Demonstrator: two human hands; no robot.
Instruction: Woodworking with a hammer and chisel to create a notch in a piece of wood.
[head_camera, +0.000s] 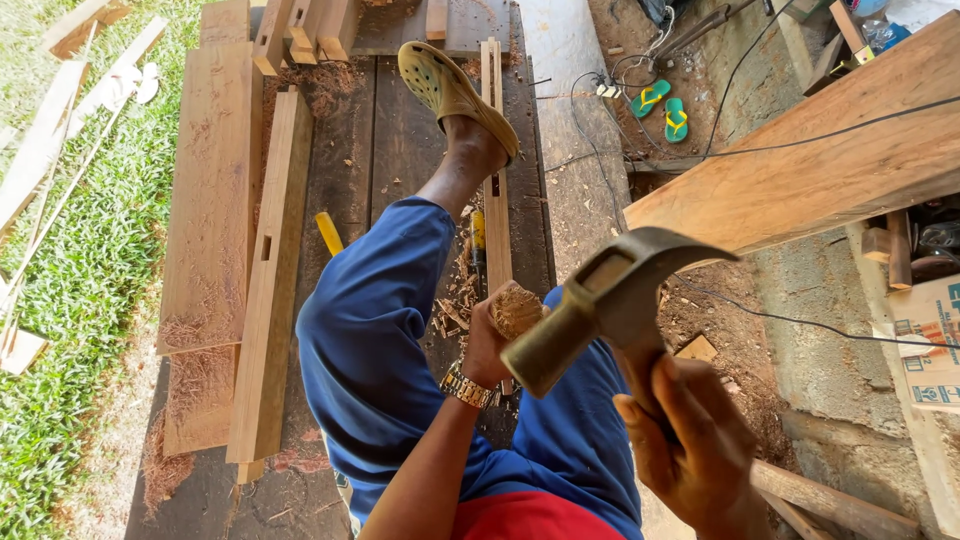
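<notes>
My right hand (690, 450) grips a claw hammer (600, 300) by its handle, the steel head raised in front of me. Just below the hammer face, my left hand (490, 340), with a metal wristwatch on the wrist, is closed around a chisel whose worn wooden handle top (516, 310) shows above the fist. The chisel stands over a narrow wooden strip (496, 200) lying on the dark workbench (385, 130). My leg in blue trousers (375, 330) stretches along the bench, and a foot in a tan clog (450, 90) rests on the strip.
Wide planks (215, 190) and a mortised beam (270, 280) lie on the bench's left. A yellow-handled tool (328, 232) is beside my knee, wood chips around it. A large timber (800, 170) crosses at right, over cables. Green sandals (662, 105) and grass (90, 250) flank the bench.
</notes>
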